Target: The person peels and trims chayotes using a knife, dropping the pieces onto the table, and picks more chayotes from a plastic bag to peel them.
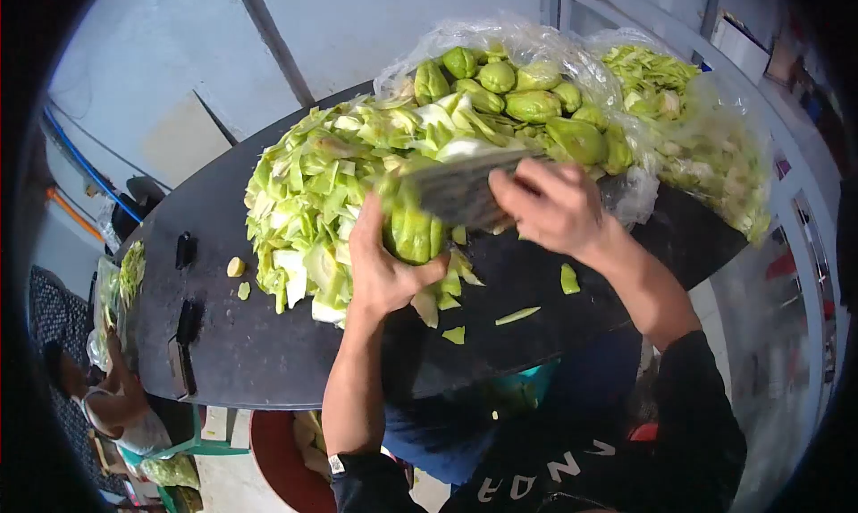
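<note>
My left hand [389, 272] is wrapped round a green chayote [413, 230], holding it above the dark table. The fingers of my right hand [554, 205] are closed on the handle end of a wide knife [465, 189]. Its blade is blurred by motion and lies against or just over the top of the chayote. Behind and left of my hands rises a large heap of cut green slices [304, 178]. Whole chayotes [534, 106] lie in an open clear plastic bag [617, 88] beyond the knife.
A second clear bag [715, 155] of cut pieces stands on the right of the dark table [259, 361]. Black objects [186, 249] lie at the left. Below the edge is a red tub [277, 459]. Another person [121, 401] sits at the far left.
</note>
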Demonstrator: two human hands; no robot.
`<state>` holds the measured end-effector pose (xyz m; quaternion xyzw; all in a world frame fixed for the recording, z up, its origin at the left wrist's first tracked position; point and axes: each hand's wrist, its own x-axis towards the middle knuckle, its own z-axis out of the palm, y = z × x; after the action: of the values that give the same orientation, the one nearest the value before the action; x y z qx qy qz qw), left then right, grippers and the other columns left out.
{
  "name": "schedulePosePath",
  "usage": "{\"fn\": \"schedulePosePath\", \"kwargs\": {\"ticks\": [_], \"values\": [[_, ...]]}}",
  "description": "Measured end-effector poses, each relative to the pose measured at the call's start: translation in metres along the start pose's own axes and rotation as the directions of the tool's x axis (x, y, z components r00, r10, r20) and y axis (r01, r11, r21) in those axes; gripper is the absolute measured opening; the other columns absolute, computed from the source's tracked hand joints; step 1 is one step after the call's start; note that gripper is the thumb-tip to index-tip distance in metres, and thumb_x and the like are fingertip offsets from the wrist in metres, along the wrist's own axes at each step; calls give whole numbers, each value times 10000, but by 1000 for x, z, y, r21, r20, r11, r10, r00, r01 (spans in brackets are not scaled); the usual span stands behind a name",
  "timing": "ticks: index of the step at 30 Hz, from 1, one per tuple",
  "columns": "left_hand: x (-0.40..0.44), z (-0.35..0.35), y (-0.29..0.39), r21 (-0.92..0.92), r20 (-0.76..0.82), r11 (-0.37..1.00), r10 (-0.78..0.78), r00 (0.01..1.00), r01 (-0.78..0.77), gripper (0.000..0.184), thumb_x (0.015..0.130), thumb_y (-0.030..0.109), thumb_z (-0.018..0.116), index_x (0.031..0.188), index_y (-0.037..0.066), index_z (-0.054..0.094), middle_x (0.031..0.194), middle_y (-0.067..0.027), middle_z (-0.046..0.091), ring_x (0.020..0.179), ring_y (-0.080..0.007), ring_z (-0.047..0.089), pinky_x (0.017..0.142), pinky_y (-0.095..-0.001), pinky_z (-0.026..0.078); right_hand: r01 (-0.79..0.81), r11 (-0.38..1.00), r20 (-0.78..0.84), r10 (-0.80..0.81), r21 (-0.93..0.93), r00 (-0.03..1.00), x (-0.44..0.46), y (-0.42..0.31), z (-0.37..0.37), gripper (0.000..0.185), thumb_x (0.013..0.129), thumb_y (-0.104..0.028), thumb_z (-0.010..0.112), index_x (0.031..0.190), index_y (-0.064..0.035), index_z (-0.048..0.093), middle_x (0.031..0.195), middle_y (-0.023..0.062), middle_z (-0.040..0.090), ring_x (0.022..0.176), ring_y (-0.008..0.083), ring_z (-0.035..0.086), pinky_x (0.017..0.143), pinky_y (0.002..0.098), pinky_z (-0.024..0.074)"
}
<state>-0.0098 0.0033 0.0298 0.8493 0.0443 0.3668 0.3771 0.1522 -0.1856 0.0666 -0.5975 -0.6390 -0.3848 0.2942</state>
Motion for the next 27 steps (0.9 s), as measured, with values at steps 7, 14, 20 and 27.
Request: {"fn": "schedulePosePath", "kwargs": {"ticks": [7,14,20,27], "values": [[-7,3,-13,-23,-11,999,-35,999,34,820,742,309,795,1434,16,467,1226,-211,603,1145,-353,592,988,-420,455,209,978,-86,-208,-2,974,18,-25,2,149,748,-98,656,894,-113,681,664,-3,433,530,110,570,431,262,493],[-7,1,-12,-90,-33,996,3,999,-6,779,763,286,782,1432,30,474,1157,-203,621,1087,-360,611,947,-423,474,245,968,-71,-241,58,968,21,-24,2,274,666,-33,694,940,-21,684,678,21,470,525,147,545,434,276,466],[-3,0,-9,49,-34,995,94,995,-92,819,702,258,812,1409,5,486,1195,-209,623,1096,-371,614,955,-417,480,226,969,-77,-219,100,973,16,-22,4,272,675,-28,695,946,-10,680,679,24,470,530,154,546,433,291,462],[6,-4,4,13,-69,996,87,994,-86,880,523,91,794,1349,-28,513,1198,-207,630,1100,-357,614,992,-411,468,-89,993,123,98,-72,988,-15,47,33,193,791,-48,664,965,-129,651,753,69,571,577,264,648,462,371,516]]}}
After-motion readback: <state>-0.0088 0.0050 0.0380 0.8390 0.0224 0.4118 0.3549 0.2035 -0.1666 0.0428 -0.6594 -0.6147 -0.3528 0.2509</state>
